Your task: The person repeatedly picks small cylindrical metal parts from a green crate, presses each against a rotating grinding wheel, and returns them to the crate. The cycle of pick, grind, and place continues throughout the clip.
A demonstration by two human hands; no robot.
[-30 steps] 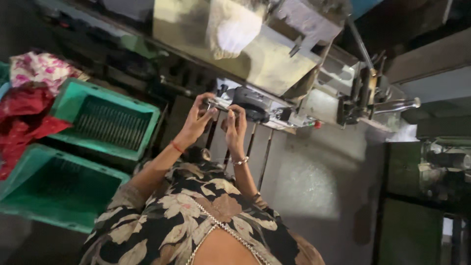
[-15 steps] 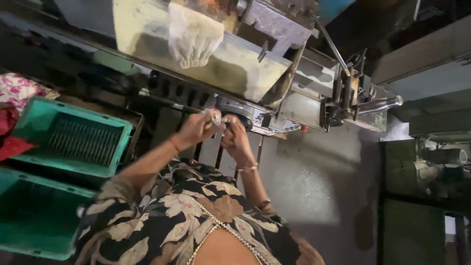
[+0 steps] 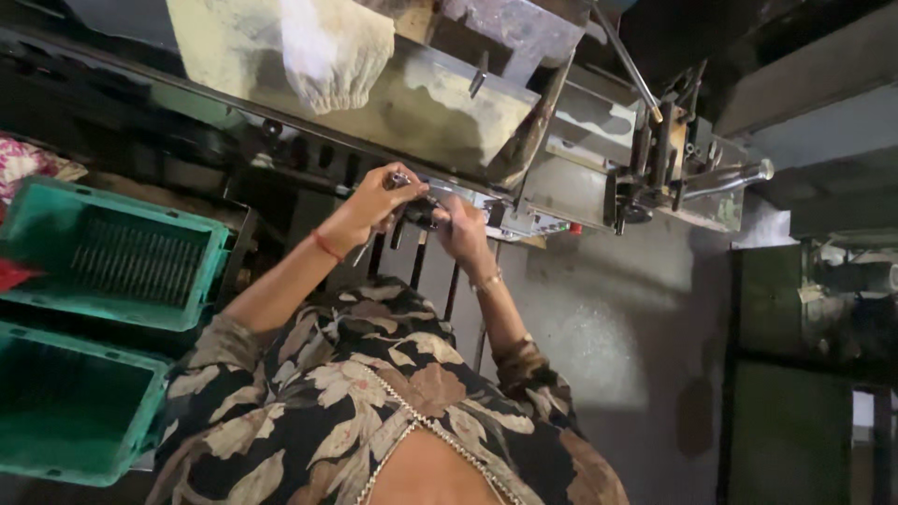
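Floral fabric in black and tan fills the near foreground, the person's own garment seen from above, with both forearms reaching away from it toward a metal machine.

Just left of the garment sit two green plastic crates: the nearer crate shows a bare interior, and the farther crate has a slotted floor. A scrap of pink patterned cloth lies beyond them at the left edge.

Farther out, the left hand, a red thread at its wrist, has its grip closed on a small metal part at the front edge of the machine. The right hand, a bangle at its wrist, is just beside it, fingers curled around a dark piece of the same assembly; what exactly it clasps I cannot tell. The two hands are nearly touching.

Beyond the hands runs the worn metal worktop of the machine, with a white cloth bag lying on it. To the right stands a dark mechanism with a lever and a chrome handle pointing right. Grey concrete floor lies under it all.
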